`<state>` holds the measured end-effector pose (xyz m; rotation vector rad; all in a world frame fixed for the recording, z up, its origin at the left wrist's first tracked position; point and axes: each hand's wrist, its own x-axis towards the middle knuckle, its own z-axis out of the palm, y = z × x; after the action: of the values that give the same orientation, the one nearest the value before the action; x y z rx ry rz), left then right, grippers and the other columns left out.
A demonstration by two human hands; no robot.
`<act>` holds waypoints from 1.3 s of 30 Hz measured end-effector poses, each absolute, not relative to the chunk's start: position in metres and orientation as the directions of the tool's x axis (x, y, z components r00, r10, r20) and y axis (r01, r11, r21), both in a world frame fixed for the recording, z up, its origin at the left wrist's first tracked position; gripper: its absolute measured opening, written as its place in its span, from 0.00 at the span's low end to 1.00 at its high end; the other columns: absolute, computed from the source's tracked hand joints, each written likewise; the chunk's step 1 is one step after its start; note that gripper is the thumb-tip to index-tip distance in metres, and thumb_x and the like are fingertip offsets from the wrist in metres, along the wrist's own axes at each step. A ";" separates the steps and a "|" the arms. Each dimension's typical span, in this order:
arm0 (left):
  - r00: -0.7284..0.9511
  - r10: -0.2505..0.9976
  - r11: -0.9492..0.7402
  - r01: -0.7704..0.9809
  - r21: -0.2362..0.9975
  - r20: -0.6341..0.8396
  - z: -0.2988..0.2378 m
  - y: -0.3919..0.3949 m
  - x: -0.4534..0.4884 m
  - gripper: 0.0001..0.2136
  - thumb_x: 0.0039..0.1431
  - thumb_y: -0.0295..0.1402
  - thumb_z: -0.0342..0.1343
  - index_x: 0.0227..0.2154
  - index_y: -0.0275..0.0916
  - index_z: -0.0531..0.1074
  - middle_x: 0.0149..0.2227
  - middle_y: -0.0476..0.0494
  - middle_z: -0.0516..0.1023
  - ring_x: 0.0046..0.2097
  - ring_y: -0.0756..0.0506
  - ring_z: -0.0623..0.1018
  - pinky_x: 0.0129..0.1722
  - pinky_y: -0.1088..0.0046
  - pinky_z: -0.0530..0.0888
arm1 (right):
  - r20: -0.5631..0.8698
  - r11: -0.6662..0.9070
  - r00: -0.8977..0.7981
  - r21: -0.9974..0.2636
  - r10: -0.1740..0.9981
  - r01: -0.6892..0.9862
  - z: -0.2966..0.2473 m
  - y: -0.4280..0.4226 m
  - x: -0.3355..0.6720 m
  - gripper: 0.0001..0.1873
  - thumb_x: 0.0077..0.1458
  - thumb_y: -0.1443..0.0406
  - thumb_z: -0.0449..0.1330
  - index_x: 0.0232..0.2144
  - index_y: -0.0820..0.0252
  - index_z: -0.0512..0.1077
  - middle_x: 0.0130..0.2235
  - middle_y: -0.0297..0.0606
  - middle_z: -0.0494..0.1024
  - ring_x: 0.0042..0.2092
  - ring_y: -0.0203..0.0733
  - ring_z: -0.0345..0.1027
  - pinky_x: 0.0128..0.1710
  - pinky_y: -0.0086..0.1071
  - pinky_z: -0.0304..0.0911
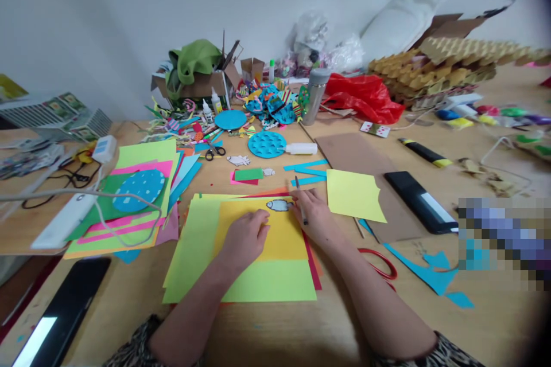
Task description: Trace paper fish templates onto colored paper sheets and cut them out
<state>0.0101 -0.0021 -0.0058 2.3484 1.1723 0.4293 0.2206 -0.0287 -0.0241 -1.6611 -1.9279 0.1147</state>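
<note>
The little fish cutout (279, 205) sits at the top edge of the orange sheet (282, 235), with the pencil (301, 208) tip just beside it. Right hand (316, 218) is closed around the pencil, left hand (246, 236) loosely curled, pressing the sheet. I'd pin the fish itself, so it can't slide while tracing.

No lettering, label or number is legible anywhere; every printed surface is too blurred.
</note>
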 end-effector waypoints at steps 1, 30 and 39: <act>0.587 0.807 -0.526 0.664 0.531 0.066 -0.009 -0.004 0.009 0.10 0.59 0.25 0.50 0.41 0.42 0.68 0.42 0.44 0.79 0.45 0.44 0.78 0.47 0.67 0.73 | 0.368 0.224 -0.061 -0.417 0.928 0.881 -0.025 -0.028 0.220 0.11 0.58 0.70 0.52 0.44 0.60 0.68 0.40 0.46 0.77 0.44 0.53 0.64 0.41 0.44 0.65; 0.628 0.771 -0.619 0.702 0.352 0.104 -0.012 -0.005 0.010 0.05 0.62 0.29 0.50 0.35 0.40 0.71 0.33 0.45 0.78 0.37 0.45 0.77 0.36 0.72 0.69 | 0.293 0.155 0.099 -0.731 0.951 0.665 -0.026 -0.027 0.224 0.06 0.57 0.66 0.50 0.37 0.58 0.65 0.34 0.40 0.72 0.37 0.44 0.66 0.37 0.35 0.62; 0.646 0.756 -0.644 0.702 0.306 0.108 -0.007 -0.006 0.011 0.05 0.62 0.29 0.51 0.34 0.39 0.71 0.33 0.46 0.78 0.36 0.45 0.77 0.35 0.72 0.69 | 0.256 0.056 0.268 -0.812 0.929 0.581 -0.013 -0.024 0.225 0.06 0.55 0.62 0.52 0.35 0.57 0.63 0.33 0.36 0.73 0.33 0.39 0.67 0.33 0.31 0.61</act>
<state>0.0112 -0.0060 -0.0072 2.6300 1.1847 0.3325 0.2254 -0.0238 -0.0129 -1.6313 -1.4186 0.4807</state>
